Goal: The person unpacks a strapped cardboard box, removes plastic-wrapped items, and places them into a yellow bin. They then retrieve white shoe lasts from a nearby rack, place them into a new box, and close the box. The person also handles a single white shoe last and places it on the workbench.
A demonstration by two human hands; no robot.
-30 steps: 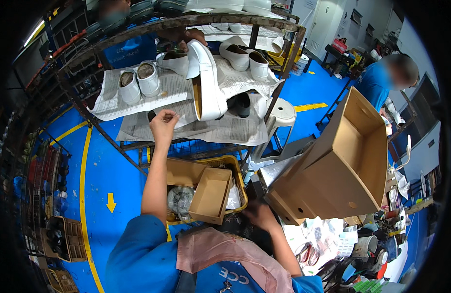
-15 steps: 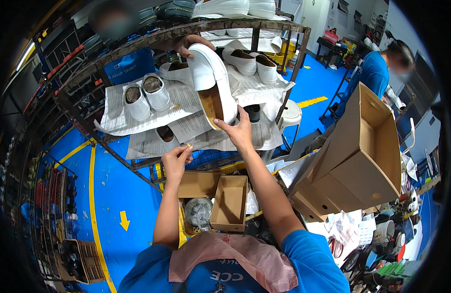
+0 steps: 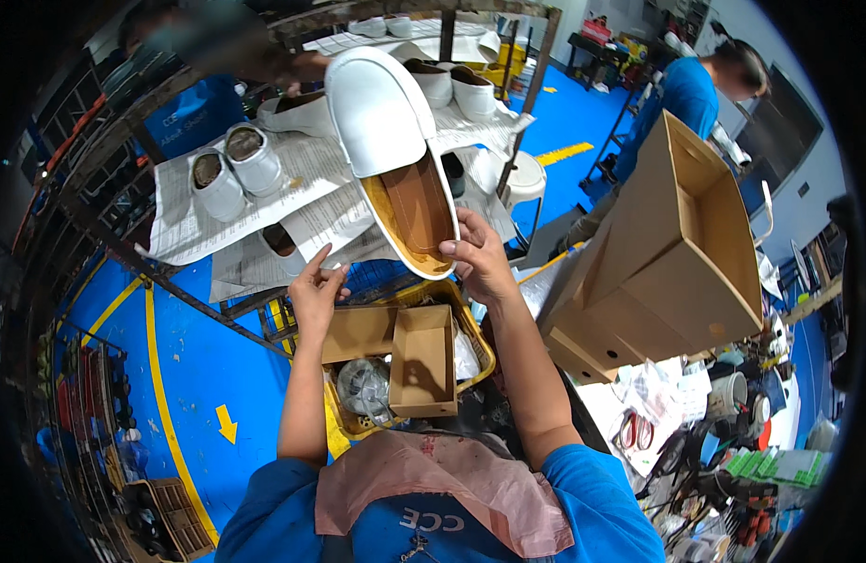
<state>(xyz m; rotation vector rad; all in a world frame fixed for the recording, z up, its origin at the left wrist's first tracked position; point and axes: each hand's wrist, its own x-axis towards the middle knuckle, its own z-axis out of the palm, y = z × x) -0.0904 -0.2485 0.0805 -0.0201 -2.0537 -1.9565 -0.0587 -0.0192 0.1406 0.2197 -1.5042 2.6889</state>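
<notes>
A white slip-on shoe (image 3: 381, 117) with a tan insole is held up in front of the rack, toe away from me. My right hand (image 3: 482, 258) grips its heel end, thumb on the inner rim and fingers behind. My left hand (image 3: 318, 296) is left of the heel, apart from the shoe; it is open, index finger stretched out, and I see nothing in it. Past the toe, a co-worker's blurred hand (image 3: 306, 70) is close to the shoe; whether it touches cannot be made out.
The metal rack (image 3: 217, 314) carries white shoes (image 3: 255, 159) on printed paper sheets. Below my arms, a yellow crate (image 3: 485, 352) holds a cardboard box (image 3: 424, 366) and a clear plastic bundle (image 3: 364, 387). Tall cardboard boxes (image 3: 639, 253) stand at right, with a person in blue (image 3: 686, 98) beyond.
The shoe has come nearer to me, and the co-worker's hand no longer grips its toe. My left fingers have parted from a pinch on a tiny yellowish bit. The view has shifted.
</notes>
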